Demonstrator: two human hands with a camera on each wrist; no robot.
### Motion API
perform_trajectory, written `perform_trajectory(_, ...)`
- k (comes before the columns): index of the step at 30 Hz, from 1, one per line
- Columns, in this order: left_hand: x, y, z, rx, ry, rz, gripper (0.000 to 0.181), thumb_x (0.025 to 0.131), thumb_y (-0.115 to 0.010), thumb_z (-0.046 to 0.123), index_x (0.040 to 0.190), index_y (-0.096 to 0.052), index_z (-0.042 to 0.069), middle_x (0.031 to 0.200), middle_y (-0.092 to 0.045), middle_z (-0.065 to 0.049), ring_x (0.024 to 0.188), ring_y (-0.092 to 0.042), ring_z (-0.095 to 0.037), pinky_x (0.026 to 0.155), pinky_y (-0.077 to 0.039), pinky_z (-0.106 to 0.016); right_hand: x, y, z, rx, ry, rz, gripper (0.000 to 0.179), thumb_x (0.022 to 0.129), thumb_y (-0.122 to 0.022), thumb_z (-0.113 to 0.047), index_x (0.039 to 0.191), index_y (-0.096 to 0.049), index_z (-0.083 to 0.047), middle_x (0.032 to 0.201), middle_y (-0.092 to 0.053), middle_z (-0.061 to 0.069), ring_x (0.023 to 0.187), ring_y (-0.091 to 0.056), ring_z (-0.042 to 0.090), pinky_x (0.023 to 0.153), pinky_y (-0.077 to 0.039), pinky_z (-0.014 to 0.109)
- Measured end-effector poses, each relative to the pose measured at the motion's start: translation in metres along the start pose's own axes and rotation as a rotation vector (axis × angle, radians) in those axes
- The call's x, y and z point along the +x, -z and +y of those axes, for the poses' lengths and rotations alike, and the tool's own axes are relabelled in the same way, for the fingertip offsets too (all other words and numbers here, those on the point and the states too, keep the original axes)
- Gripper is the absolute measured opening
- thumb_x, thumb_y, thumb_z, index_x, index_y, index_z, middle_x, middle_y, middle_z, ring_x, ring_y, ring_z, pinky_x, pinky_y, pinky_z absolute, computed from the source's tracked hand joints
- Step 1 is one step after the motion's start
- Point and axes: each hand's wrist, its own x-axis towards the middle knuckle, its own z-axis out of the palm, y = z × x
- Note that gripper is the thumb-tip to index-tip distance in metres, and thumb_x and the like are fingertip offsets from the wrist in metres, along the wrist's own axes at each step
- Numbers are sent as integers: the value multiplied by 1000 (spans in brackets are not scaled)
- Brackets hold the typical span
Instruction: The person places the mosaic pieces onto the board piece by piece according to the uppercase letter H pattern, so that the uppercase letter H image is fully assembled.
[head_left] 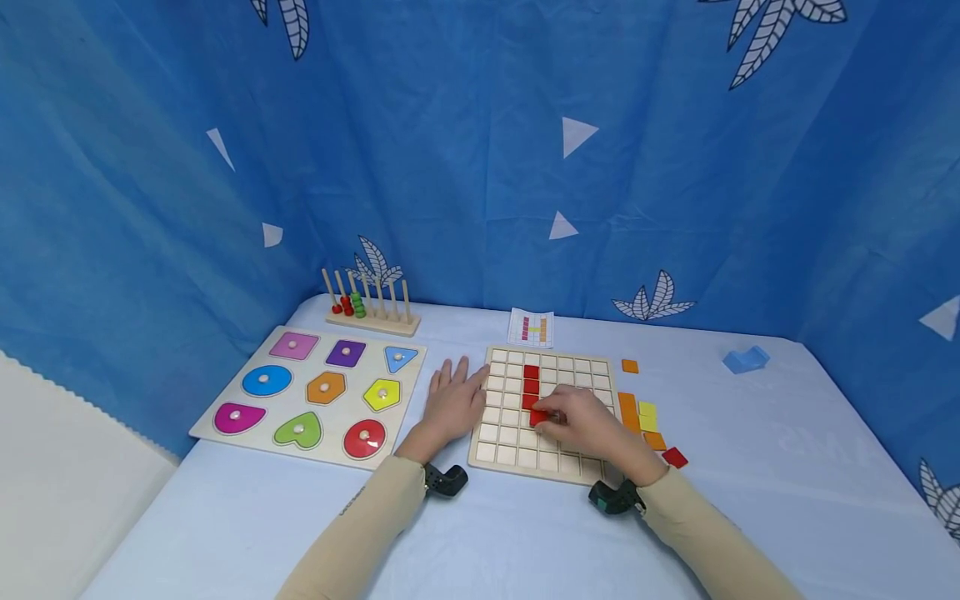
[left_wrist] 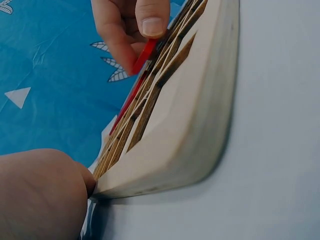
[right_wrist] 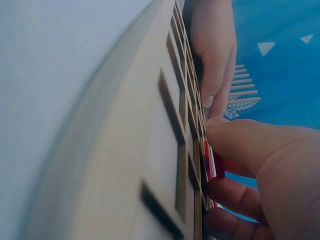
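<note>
A wooden grid board (head_left: 525,472) lies on the white table, with a column of three red square tiles (head_left: 531,387) set in its cells. Just below that column, my right hand (head_left: 588,425) pinches another red tile (head_left: 537,417) between thumb and fingers. The left wrist view shows this red tile (left_wrist: 144,56) tilted over the grid. My left hand (head_left: 453,404) lies flat with fingers spread at the board's left edge, its thumb side touching the rim. In the right wrist view the held red tile (right_wrist: 218,165) is partly hidden by the fingers.
Right of the board lie orange tiles (head_left: 628,412), yellow tiles (head_left: 647,416) and a loose red tile (head_left: 675,457). A printed pattern card (head_left: 531,327) lies behind it. Leftward are a shape puzzle board (head_left: 300,392) and a peg stand (head_left: 375,323). A blue piece (head_left: 746,359) sits far right.
</note>
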Motion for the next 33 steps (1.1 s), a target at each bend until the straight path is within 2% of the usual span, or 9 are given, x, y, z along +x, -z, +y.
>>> perform_trajectory(7,0,1,0,0,5,-7,51,106,-40,28,155,-47,17,167,-27,-23,157,-13,-48,127,-11,-62,1,-2,-4,-41,7,36,28,88,-80,-25,111,-79,-11,94,-73,-1,71,-50,2,66,-42,20)
perform_trajectory(17,3,0,-1,7,12,-18,51,106,-40,28,156,-45,19,168,-26,-21,157,-11,-47,127,-10,-61,3,-5,-3,-45,41,64,26,88,-80,-23,110,-80,-10,93,-73,-1,68,-52,0,67,-44,21)
perform_trajectory(22,3,0,-1,8,14,-19,51,106,-39,29,156,-45,19,168,-26,-21,158,-11,-47,127,-10,-61,3,-7,-3,-24,43,65,24,88,-80,-22,108,-80,-10,92,-72,-1,68,-51,0,64,-44,20)
perform_trajectory(29,2,1,0,4,8,-10,50,105,-42,27,154,-47,17,167,-27,-23,157,-13,-48,127,-11,-62,3,-8,-3,-26,31,55,23,87,-81,-23,108,-80,-12,92,-72,-3,72,-53,1,69,-46,22)
perform_trajectory(33,2,0,-1,2,9,-12,50,106,-41,28,155,-46,17,167,-27,-23,157,-13,-48,127,-11,-62,3,-7,-4,-22,31,60,21,87,-81,-21,106,-80,-12,93,-73,-2,70,-52,2,66,-45,20)
